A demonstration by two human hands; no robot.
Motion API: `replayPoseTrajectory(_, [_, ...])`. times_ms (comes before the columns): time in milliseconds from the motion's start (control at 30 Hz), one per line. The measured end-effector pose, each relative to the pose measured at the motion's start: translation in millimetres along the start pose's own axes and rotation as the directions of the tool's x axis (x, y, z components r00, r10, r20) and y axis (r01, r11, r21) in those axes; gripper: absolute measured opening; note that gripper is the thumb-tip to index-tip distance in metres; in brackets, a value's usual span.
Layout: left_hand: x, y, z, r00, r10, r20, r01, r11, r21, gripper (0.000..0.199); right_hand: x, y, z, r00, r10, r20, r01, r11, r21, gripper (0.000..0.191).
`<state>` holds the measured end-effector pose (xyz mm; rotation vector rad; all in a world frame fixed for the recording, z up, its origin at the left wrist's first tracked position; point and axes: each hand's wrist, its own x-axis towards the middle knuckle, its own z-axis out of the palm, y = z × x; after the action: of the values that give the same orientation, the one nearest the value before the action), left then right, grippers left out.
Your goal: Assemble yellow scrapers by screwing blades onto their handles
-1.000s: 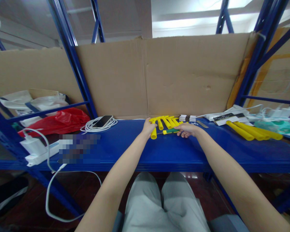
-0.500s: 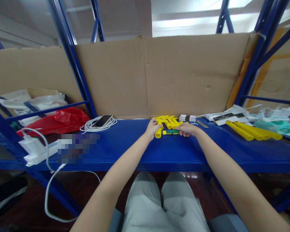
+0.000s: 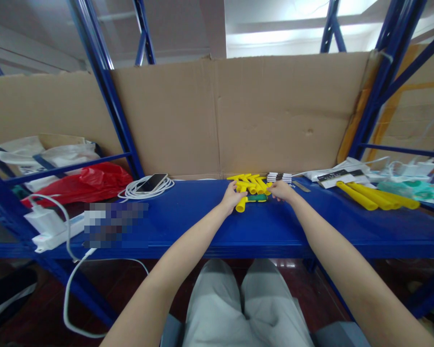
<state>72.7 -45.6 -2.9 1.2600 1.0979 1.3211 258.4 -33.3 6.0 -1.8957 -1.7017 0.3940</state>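
Observation:
My left hand (image 3: 231,198) is closed around a yellow T-shaped plastic handle (image 3: 240,204), its round end pointing toward me. Just beyond it, several similar yellow T-shaped handles (image 3: 252,178) lie in a row at the back of the blue shelf. To the right, the fingers of my right hand (image 3: 281,191) are pinched together beside the row's end; whatever they hold is too small to make out. Between my hands lies a green and yellow tool handle (image 3: 256,198), perhaps a screwdriver. Small white packs with dark bands (image 3: 275,177) are stacked behind my right hand.
A flat metal strip (image 3: 301,186) and several yellow tubes (image 3: 369,195) lie to the right on the blue shelf (image 3: 188,217). A phone (image 3: 154,182) rests on a coiled white cable at left, near a power strip (image 3: 58,233). Cardboard (image 3: 173,120) walls the back.
My left hand has drawn the yellow handle slightly right and toward me. My right hand has moved up a little, its fingers closer together. The view has shifted slightly.

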Motion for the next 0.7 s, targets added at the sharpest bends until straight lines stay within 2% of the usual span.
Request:
replayPoseTrajectory(67, [1, 0, -0.7, 1.0, -0.004, -0.003, 0.004, 1.0, 0.02, 0.066, 3, 2, -3, 0.999, 0.003, -0.054, -0.004, 1.0, -0.023, 0.023])
replayPoseTrajectory(167, [2, 0, -1.1, 1.0, -0.005, -0.011, 0.006, 0.999, 0.051, 0.061, 7, 4, -13, 0.986, 0.065, -0.155, -0.077, 0.994, -0.073, 0.021])
replayPoseTrajectory(333, [2, -1, -0.4, 1.0, -0.01, -0.025, 0.012, 0.994, 0.112, 0.056, 23, 13, -32, 0.925, 0.172, -0.338, -0.207, 0.976, -0.068, 0.027])
replayPoseTrajectory(533, [6, 3, -6.6, 0.996, 0.028, -0.084, -0.015, 0.989, 0.149, 0.035, 55, 32, -44, 0.884, 0.234, -0.405, -0.273, 0.961, -0.04, 0.025])
replayPoseTrajectory(700, [7, 9, -12.2, 0.99, 0.047, -0.134, -0.019, 0.979, 0.202, 0.036, 88, 48, -38, 0.873, 0.29, -0.393, -0.344, 0.936, -0.075, 0.034])
